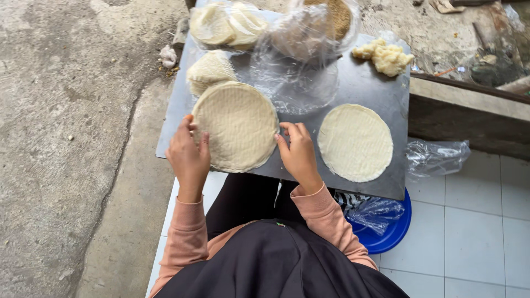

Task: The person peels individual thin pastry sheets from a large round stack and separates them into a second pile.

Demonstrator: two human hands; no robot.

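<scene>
Two hands are on the same round dough sheet (236, 126), a pale flat disc lying left of centre on the grey metal worktop (364, 88). I see my left hand (189, 153) at the disc's left edge, its fingers (200, 144) curled and pressed against the rim; the thumb lies over the dough. My right hand (300, 153) is at the disc's right edge, fingers (287, 132) bent, tips pinching the rim. Both hands grip the sheet lightly from opposite sides, and I cannot tell whether it is lifted or resting flat.

To the right of centre a second dough round (355, 142) lies flat on the worktop, well apart from the hands. Just above the held disc, touching its upper edge, a folded dough sheet (210, 69) sits partly underneath. At the upper left of the frame a stack of dough rounds (226, 23) rests in clear wrap. A clear plastic bag (309, 38) with something brown inside fills the upper middle, its loose film spreading down the worktop. A lump of yellowish dough (386, 55) sits in the upper right corner of the worktop.

Below the worktop's right edge I see a blue basin (393, 232) with crumpled clear plastic (375, 212) in it, standing on white floor tiles (475, 232). Bare concrete ground (66, 138) fills the left of the frame. Pink sleeves (326, 215) cover both forearms
</scene>
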